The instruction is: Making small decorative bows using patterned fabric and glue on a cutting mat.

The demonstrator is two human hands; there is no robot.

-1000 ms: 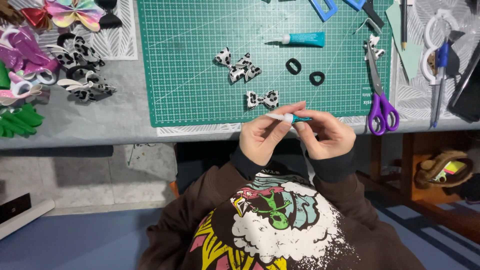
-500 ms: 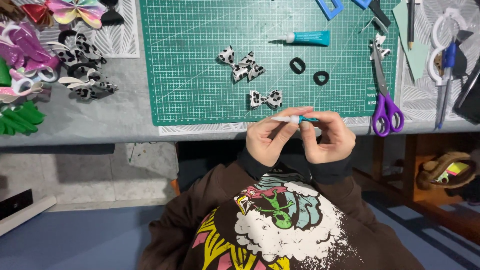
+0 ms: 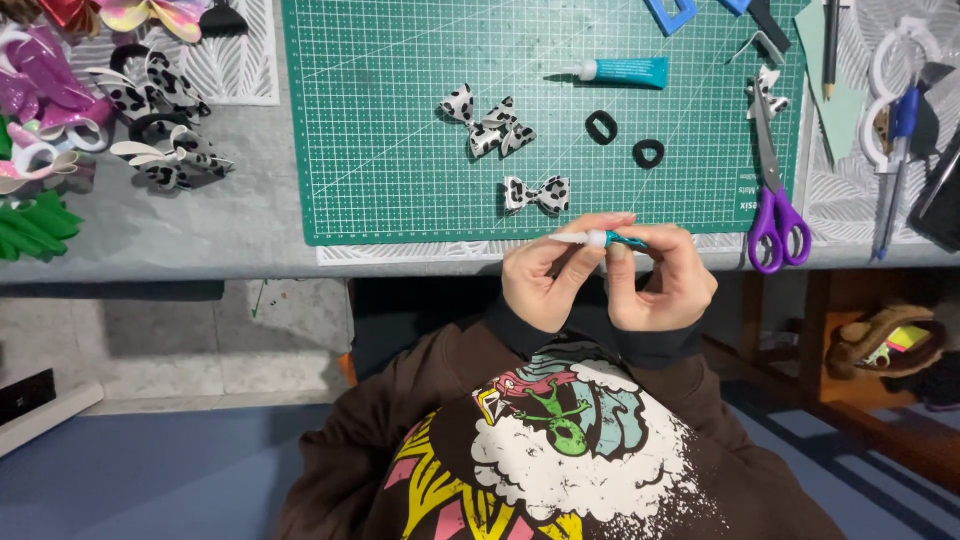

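A small glue tube [image 3: 612,239], gripped by left hand [image 3: 545,275] and right hand [image 3: 662,278] at the table's edge, has barely moved, its white cap seemingly still on.

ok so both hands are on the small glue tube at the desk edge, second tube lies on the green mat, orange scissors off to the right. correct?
Not quite: the scissors have purple handles, not orange, as the head view shows. The rest holds: the left hand and right hand hold the small glue tube at the desk edge, and the second tube lies on the green mat.
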